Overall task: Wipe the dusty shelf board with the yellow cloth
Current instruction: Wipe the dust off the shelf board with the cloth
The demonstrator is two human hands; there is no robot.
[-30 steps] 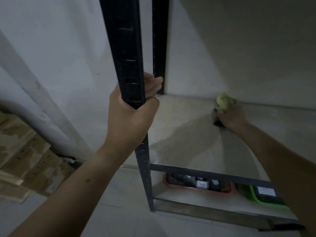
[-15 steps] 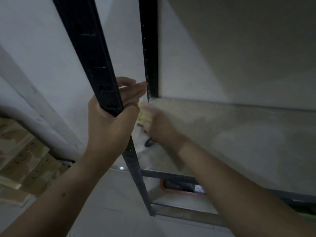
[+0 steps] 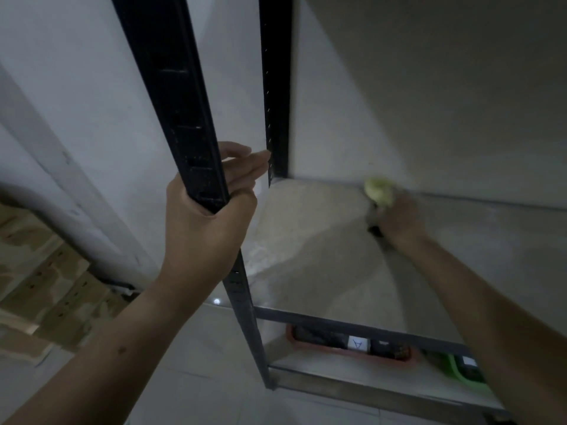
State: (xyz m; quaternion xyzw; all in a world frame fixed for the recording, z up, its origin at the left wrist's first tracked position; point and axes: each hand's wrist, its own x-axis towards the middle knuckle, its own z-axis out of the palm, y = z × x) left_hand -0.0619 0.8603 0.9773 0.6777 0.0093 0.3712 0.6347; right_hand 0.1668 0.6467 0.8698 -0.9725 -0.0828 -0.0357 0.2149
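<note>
Left hand (image 3: pixel 208 222): we wrap it tight round the black post (image 3: pixel 171 102), bracing the rack.
Tag (image 3: pixel 357 344): on the lower red tray (image 3: pixel 337 351), reads "A"; we can read nothing else.
Board (image 3: pixel 306 240): we judge that overlapping strokes from back to front would suit.
Right hand (image 3: pixel 399 219): blurred, on the cloth; we cannot tell how far its fingers curl.
Cloth (image 3: pixel 379 191): at the board's back edge, by the wall; best pressed flat.
</note>
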